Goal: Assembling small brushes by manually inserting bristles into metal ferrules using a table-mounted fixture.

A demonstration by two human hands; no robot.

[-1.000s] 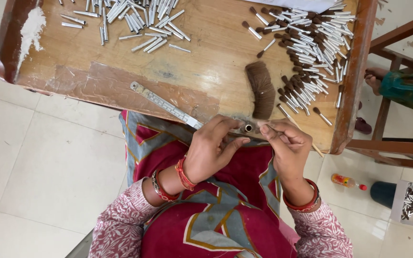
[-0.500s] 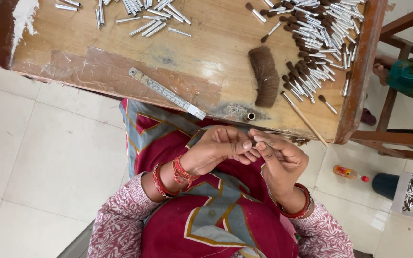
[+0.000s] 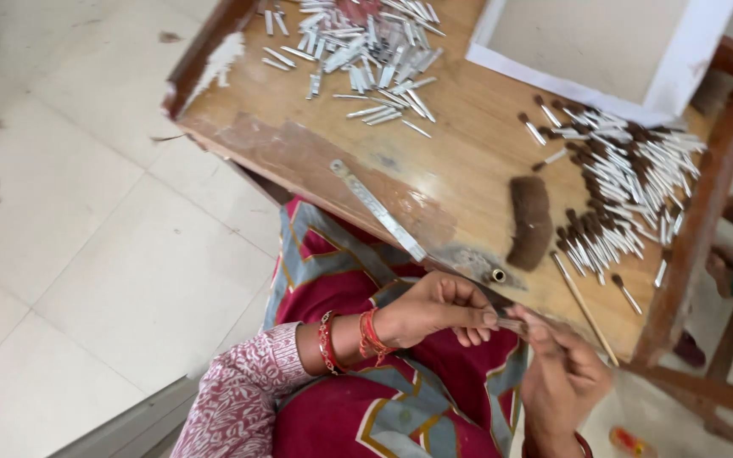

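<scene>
head view: small tube [image 3: 511, 324] pinched btwn both hands [image 3: 502, 348].

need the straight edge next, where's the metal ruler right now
In the head view the metal ruler lies slantwise on the wooden table near its front edge, left of the brown fibre bundle, just above the left hand.

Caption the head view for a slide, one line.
Left hand and right hand pinch a small tuft together at the edge of a wooden table strewn with white sticks.
</scene>
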